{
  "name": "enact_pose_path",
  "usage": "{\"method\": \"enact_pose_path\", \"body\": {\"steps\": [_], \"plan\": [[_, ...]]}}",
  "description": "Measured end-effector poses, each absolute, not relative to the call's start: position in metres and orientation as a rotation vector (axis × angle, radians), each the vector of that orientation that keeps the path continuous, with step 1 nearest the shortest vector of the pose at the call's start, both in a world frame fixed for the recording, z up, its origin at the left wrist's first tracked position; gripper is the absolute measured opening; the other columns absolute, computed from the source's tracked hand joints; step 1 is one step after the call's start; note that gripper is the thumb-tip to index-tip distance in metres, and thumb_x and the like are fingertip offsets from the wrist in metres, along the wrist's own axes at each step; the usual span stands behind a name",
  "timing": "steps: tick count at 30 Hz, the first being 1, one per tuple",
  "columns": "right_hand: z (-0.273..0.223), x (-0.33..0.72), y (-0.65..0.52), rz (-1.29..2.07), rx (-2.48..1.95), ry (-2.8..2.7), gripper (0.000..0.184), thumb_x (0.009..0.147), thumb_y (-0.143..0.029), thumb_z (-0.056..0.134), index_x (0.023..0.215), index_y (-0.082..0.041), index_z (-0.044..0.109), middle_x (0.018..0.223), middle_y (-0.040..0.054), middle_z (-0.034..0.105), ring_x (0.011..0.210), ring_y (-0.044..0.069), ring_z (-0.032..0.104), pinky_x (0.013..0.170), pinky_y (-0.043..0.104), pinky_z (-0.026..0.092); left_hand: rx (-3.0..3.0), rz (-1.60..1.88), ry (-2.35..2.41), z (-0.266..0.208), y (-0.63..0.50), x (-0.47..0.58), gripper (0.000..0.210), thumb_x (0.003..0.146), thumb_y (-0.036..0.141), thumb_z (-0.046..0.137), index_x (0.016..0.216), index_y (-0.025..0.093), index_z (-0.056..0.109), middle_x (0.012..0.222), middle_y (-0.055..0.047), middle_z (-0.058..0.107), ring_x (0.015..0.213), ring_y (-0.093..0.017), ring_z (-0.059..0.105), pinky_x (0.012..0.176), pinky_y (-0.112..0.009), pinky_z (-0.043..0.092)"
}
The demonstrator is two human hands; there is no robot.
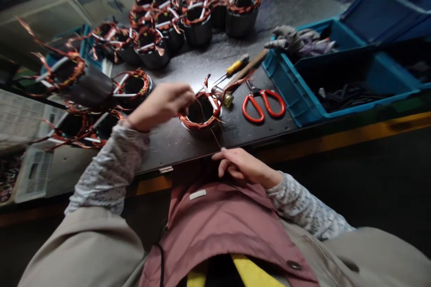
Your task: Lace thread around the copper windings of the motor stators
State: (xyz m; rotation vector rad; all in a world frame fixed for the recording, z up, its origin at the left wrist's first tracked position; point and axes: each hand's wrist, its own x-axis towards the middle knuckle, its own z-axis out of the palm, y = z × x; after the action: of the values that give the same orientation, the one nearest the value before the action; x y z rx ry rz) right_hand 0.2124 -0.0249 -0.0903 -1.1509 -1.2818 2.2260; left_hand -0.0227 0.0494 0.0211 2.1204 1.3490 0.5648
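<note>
Head view – no legible writing; left hand (161,105) on stator (201,114).

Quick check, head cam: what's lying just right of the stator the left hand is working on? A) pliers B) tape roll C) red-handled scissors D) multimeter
C: the red-handled scissors lie flat on the bench, right of the stator that the left hand touches.

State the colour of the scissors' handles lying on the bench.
The scissors have red-orange handles, seen clearly in the head view, right of the stator.
</note>
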Motion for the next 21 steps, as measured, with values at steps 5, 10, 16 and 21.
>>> {"method": "enact_pose_path", "body": {"steps": [5, 10, 16, 21], "plan": [[-0.075, 0.249, -0.028, 1.328, -1.223, -1.352, 0.069, 0.085, -0.049, 0.059, 0.145, -0.023, 0.038, 0.139, 0.0145, 0.053, 0.084, 0.017, 0.065, 0.063, 0.028, 0.053, 1.489, 0.961, 1.120, 0.030, 0.007, -0.031, 0.030, 0.096, 0.044, 0.045, 0.077, 0.021, 0.049, 0.067, 0.002, 0.053, 0.048, -0.006, 0.041, 0.045, -0.020, 0.032], [-0.033, 0.232, -0.061, 1.037, -0.614, -1.871, 0.020, 0.089, -0.021, 0.049, 0.100, -0.023, 0.066, 0.083, 0.0046, 0.068, 0.076, 0.017, 0.062, 0.087, 0.038, 0.049, 1.487, 1.043, 1.005, 0.012, -0.038, 0.016, 0.028, 0.096, 0.042, 0.047, 0.080, 0.019, 0.046, 0.089, -0.003, 0.070, 0.045, -0.005, 0.048, 0.042, -0.019, 0.039], [-0.039, 0.231, -0.077, 0.368, -0.507, -2.300, 0.023, 0.084, -0.008, 0.048, 0.068, -0.017, 0.061, 0.057, 0.0018, 0.054, 0.063, 0.016, 0.050, 0.067, 0.032, 0.045, 2.108, 0.871, 0.994, -0.020, -0.069, 0.050, 0.021, 0.097, 0.022, 0.043, 0.083, 0.016, 0.057, 0.074, -0.001, 0.066, 0.063, -0.007, 0.059, 0.061, -0.017, 0.046], [-0.047, 0.235, -0.049, 0.201, -0.867, -1.878, 0.008, 0.089, -0.024, 0.059, 0.092, -0.019, 0.066, 0.074, 0.0052, 0.065, 0.074, 0.019, 0.060, 0.069, 0.032, 0.050, 2.130, 0.938, 1.048, -0.034, -0.085, 0.050, 0.014, 0.096, 0.019, 0.045, 0.086, 0.017, 0.055, 0.064, 0.004, 0.059, 0.050, -0.004, 0.050, 0.051, -0.014, 0.038]]}}
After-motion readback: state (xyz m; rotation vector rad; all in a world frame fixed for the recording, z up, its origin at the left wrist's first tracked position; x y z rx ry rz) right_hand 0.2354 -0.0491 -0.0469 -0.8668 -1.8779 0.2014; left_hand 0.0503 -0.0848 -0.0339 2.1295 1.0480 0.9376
